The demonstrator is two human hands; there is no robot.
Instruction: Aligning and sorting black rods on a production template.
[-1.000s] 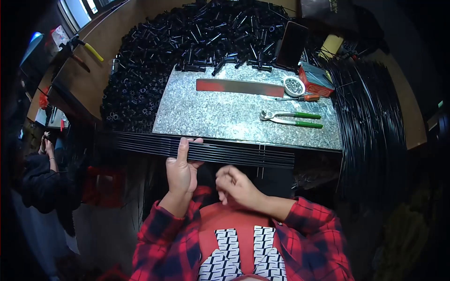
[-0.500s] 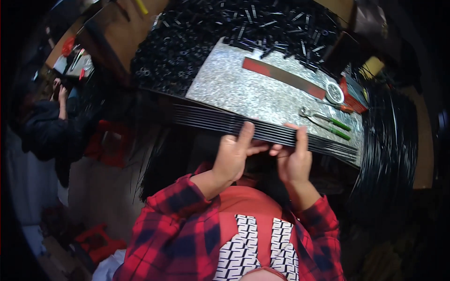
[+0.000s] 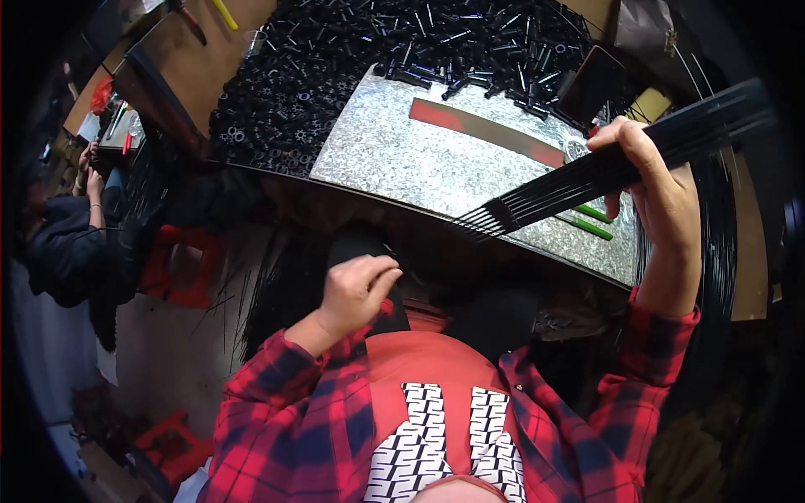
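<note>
My right hand (image 3: 658, 180) is raised over the right side of the bench, closed around a bundle of thin black rods (image 3: 558, 186). The bundle slants from upper right down to the middle, its separate tips fanning slightly at the lower end. Beneath it, the green-handled pliers (image 3: 594, 230) lie on the speckled board (image 3: 360, 142), their jaws hidden. My left hand (image 3: 359, 289) is in front of the bench edge, apart from the bundle. Its fingers are curled and the thumb pressed to them; anything inside is hidden.
A flat red-brown bar (image 3: 486, 132) lies on the board. Behind is a heap of small black parts (image 3: 293, 92), with a dark flat rectangular object (image 3: 591, 80) nearby. Long black strands (image 3: 713, 251) hang at the right. At left are a person (image 3: 67, 243) and a red stool (image 3: 180, 264).
Both hands held the bundle level at the bench edge. The left has let go and drawn back leftward; the right has lifted the bundle up and right, tilting it.
</note>
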